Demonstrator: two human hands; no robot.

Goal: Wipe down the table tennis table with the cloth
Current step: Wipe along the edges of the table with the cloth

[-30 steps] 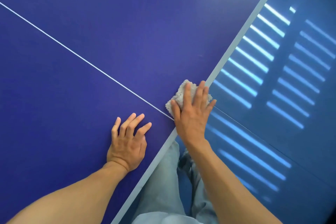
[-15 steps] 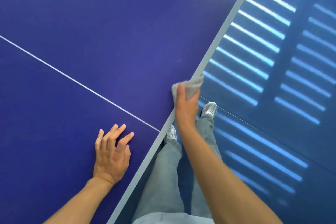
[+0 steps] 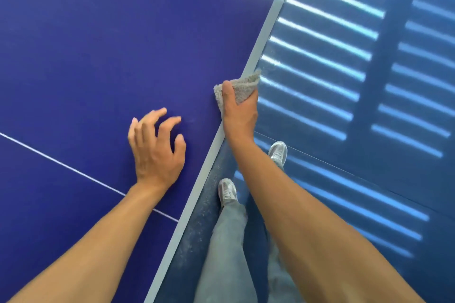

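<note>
The dark blue table tennis table point(image 3: 103, 44) fills the left of the head view, with a thin white centre line point(image 3: 61, 163) and a pale grey edge band point(image 3: 266, 34) running diagonally. A grey fluffy cloth point(image 3: 242, 87) is folded over that edge, and my right hand point(image 3: 240, 110) grips it, thumb on the table top and fingers down over the side. My left hand point(image 3: 157, 145) hovers at the table surface left of the edge, fingers spread and curled, holding nothing.
Right of the table edge lies a blue floor point(image 3: 369, 130) striped with bright bars of light. My grey trouser legs point(image 3: 226, 248) and two pale shoes point(image 3: 227, 190) stand on it close beside the table.
My right hand has gone from pressing the cloth flat on the table to gripping it over the edge, sliding further along it. My left hand lifted off flat and moved past the white line.
</note>
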